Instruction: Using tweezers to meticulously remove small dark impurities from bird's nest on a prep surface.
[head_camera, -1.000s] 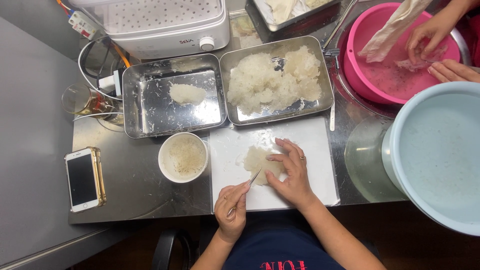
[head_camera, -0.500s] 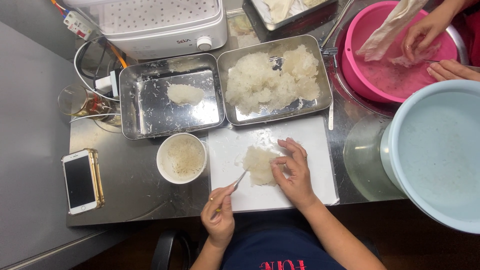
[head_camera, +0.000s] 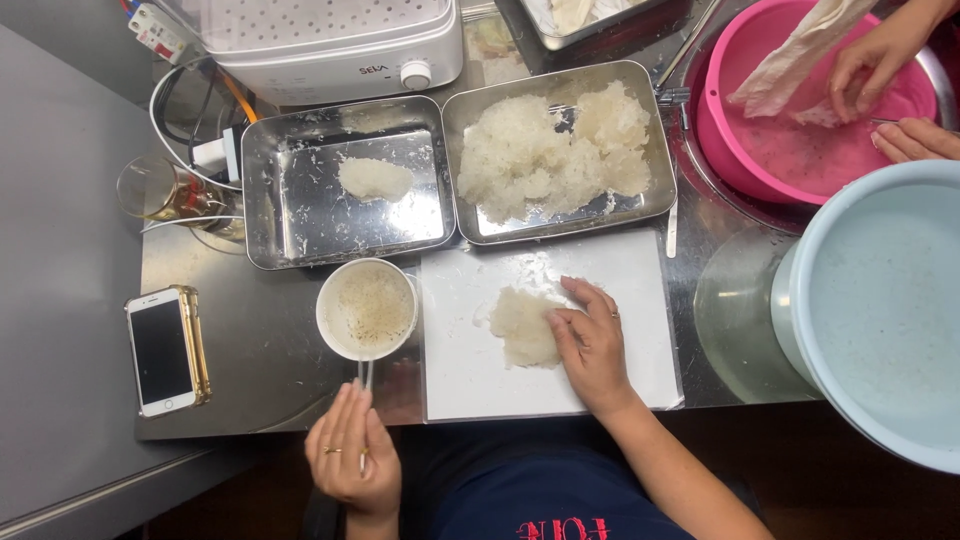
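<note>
The left hand (head_camera: 352, 455) has swung its tweezers (head_camera: 364, 375) left, off the white clump (head_camera: 524, 326) to the small bowl (head_camera: 367, 309) — fingers pinched on them. The right hand (head_camera: 592, 345) presses the clump flat, fingers together — the picked bit likely gets dropped now, needing a careful release.

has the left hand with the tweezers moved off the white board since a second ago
Yes. The left hand with the tweezers has swung left, off the white board; the tips now sit just below the small white cup.

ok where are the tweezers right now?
In the head view the tweezers are in the left hand, lower left of centre, tips at the near rim of the small white bowl, left of the white board.
</note>
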